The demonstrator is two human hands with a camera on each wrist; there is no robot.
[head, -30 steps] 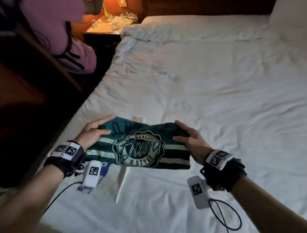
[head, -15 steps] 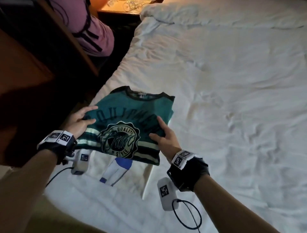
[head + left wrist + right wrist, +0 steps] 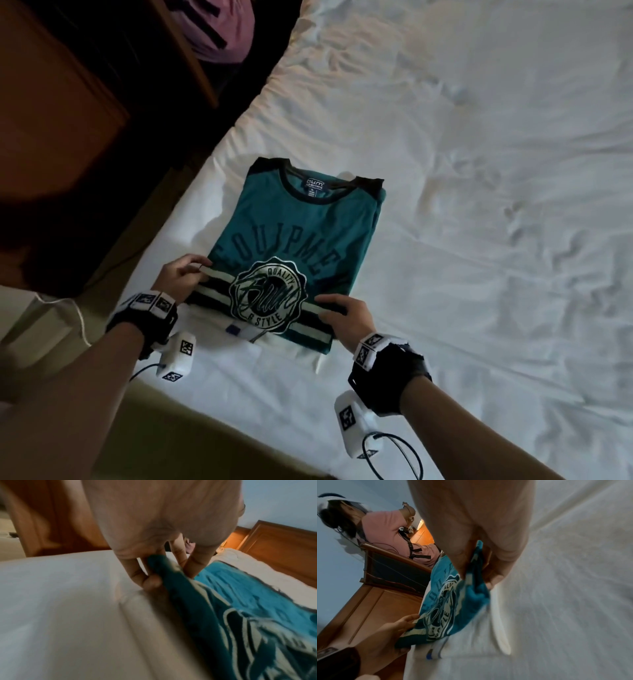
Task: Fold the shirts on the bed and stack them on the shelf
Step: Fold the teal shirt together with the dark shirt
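Note:
A teal shirt (image 3: 294,226) with a round white logo and pale stripes lies folded into a rectangle near the bed's left edge, collar away from me. It rests on a folded white shirt (image 3: 239,346) with a blue patch. My left hand (image 3: 181,277) pinches the teal shirt's left lower edge; in the left wrist view the fingers (image 3: 147,578) curl round the teal cloth (image 3: 223,601). My right hand (image 3: 346,315) grips the lower right corner, thumb on top; in the right wrist view the teal fabric (image 3: 453,599) runs up between thumb and fingers (image 3: 494,580).
The white bed sheet (image 3: 479,171) stretches wide to the right and far side. Dark wooden furniture (image 3: 68,120) stands left of the bed. A person in a pink top (image 3: 390,531) sits by it. A white cord (image 3: 78,315) hangs at the bed's left edge.
The bunched teal shirt has been laid out flat over the white shirt. Both hands have slid to its near corners, and my head has tilted down.

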